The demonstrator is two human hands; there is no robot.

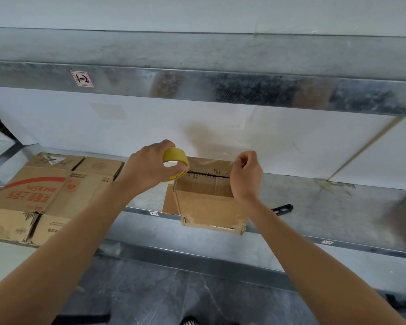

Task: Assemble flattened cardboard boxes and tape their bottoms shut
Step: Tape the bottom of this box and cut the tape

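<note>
taping a small brown cardboard box (211, 209) at the front edge of the grey metal shelf (314, 207)
i see my left hand (148, 165) gripping the yellow roll of tape (175, 154) over the box's far left corner, and my right hand (245, 174) pinching a clear tape strip (223, 159) over its far right corner. a stack of flattened printed cardboard boxes (45, 191) lies at the shelf's left end, well apart.

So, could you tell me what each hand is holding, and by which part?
The left hand grips the yellow tape roll around its rim. The right hand pinches the free end of the pulled-out tape strip above the cardboard box.
</note>
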